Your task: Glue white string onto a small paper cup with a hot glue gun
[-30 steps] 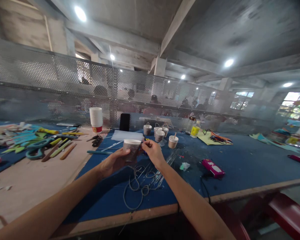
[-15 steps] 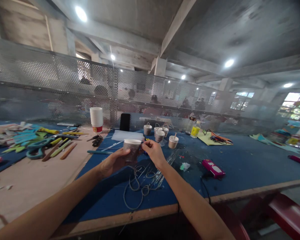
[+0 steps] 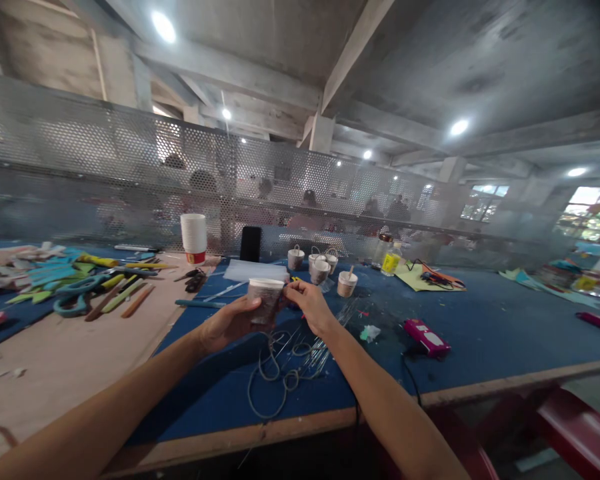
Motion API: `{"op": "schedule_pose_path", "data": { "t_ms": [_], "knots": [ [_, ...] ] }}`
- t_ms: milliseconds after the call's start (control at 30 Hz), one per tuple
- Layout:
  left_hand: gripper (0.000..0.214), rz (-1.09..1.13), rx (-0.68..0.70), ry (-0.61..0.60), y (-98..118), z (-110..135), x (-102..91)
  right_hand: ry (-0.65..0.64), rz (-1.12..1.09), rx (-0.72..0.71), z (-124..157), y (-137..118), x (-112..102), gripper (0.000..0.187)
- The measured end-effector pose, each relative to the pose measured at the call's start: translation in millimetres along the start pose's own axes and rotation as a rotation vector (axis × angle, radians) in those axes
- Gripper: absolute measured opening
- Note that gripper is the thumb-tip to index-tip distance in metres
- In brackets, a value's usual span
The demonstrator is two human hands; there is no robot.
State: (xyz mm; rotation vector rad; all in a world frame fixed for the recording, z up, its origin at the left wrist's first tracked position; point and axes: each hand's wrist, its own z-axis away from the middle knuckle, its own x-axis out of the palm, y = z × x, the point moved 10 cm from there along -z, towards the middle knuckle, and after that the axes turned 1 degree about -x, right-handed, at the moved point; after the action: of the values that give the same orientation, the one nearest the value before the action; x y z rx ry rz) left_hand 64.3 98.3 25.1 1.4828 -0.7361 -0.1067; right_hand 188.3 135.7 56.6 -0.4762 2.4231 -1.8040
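Note:
My left hand (image 3: 233,323) is wrapped round a small paper cup (image 3: 265,300) with a white rim and a greyish-brown covered side, held upright above the blue table. At the cup's right edge, my right hand (image 3: 307,303) has its thumb and fingers pinched together; whatever is between them is too small to make out. Below the hands lie a loosely coiled grey cord (image 3: 267,393) and a bundle of thin clear strands (image 3: 320,353). Beyond them stand several similar small cups (image 3: 320,270) with cord handles, and a cup with a stick (image 3: 347,285) in it.
A stack of white paper cups (image 3: 193,233) and a dark phone (image 3: 251,244) stand at the back. Scissors (image 3: 73,300) and clay tools (image 3: 137,300) lie left. To the right are a yellow-labelled bottle (image 3: 391,260) and a magenta device (image 3: 427,337). A perforated metal screen (image 3: 280,180) runs behind.
Almost nothing differs. Both hands keep the same hold at the cup, and the view has shifted very slightly.

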Motion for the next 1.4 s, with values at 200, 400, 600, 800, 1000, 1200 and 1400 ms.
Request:
{"op": "schedule_pose_path", "data": {
  "t_ms": [200,400,600,800,1000,1200,1400],
  "knots": [
    [0.036,0.012,-0.007,-0.050,-5.7,-3.0,-3.3,-0.043,-0.070,0.074,-0.7,9.4,3.9,0.043],
    [0.039,-0.044,0.046,-0.057,-0.2,-7.3,-5.0,0.009,-0.135,0.049,-1.1,9.1,1.2,0.037],
    [0.042,-0.079,0.088,0.008,12.8,-3.7,2.4,0.031,-0.076,-0.004,-3.0,5.4,-2.7,0.033],
    [0.042,-0.114,0.090,0.046,4.9,-5.9,3.2,0.036,0.008,-0.043,-1.3,3.8,-1.5,0.029],
    [0.044,-0.156,0.124,0.142,-0.4,-9.6,-4.0,0.017,0.093,-0.087,-1.9,8.6,2.3,0.023],
    [0.037,-0.165,0.108,0.128,0.0,-6.8,-2.7,0.009,0.111,-0.082,0.3,4.7,4.3,0.022],
    [0.038,-0.121,0.124,0.105,-2.8,-8.2,-4.6,0.007,0.108,-0.091,0.7,1.9,5.1,0.022]
  ]
}}
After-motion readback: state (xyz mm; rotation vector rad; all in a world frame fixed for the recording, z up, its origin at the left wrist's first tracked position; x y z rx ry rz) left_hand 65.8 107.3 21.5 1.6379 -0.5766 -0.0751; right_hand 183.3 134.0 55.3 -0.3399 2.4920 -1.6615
